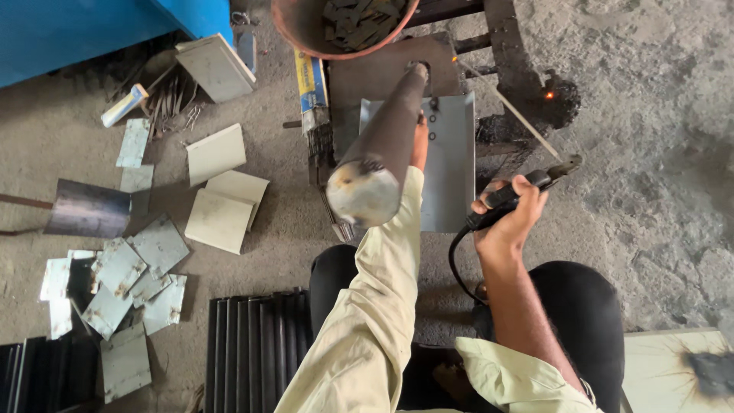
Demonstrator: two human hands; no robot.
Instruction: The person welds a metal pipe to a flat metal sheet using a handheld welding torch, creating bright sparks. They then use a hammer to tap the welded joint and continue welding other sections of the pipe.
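Our right hand clenches a welding holder, its rod reaching away to a glowing spark. Our left hand, mostly hidden, steadies a long pipe over a steel plate just left of that grip; its grasp we cannot tell.

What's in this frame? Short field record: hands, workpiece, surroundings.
left hand: mostly hidden behind the pipe, on the metal sheet
right hand: grips the welding holder, rod pointing up-left
pipe: tilted, far end at the sheet's top edge
spark: glowing on the floor
bowl: holds dark scraps
left floor: loose plates
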